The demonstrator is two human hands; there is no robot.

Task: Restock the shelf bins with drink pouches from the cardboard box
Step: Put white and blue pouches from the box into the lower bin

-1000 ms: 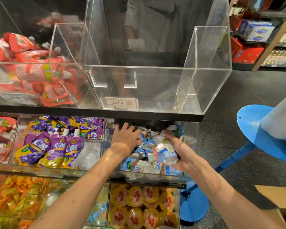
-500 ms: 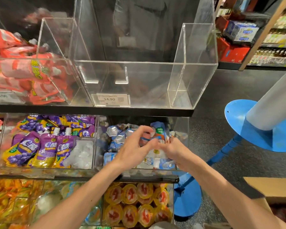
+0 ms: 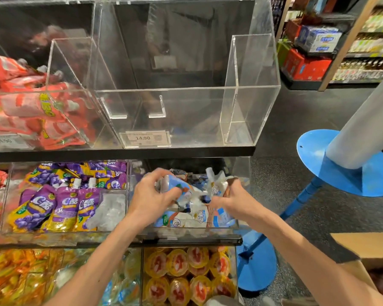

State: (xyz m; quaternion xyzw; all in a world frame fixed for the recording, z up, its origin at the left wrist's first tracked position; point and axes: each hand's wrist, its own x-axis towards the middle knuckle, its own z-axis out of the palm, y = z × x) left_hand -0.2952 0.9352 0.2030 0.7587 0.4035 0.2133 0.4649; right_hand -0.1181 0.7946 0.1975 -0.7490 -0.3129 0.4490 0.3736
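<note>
Head view. Left hand (image 3: 152, 199): fingers curled round a blue-and-white pouch (image 3: 174, 186) over the right bin (image 3: 242, 171) of the middle shelf. Right hand (image 3: 232, 200): fingers grasping a white pouch (image 3: 216, 188) just beside it. Cardboard box (image 3: 367, 246): lower right, well apart.

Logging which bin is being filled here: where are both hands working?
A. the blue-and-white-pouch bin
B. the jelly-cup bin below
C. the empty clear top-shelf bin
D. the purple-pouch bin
A: the left hand and the right hand both grip blue-and-white pouches inside the middle-shelf bin, right of the purple pouches.
</note>
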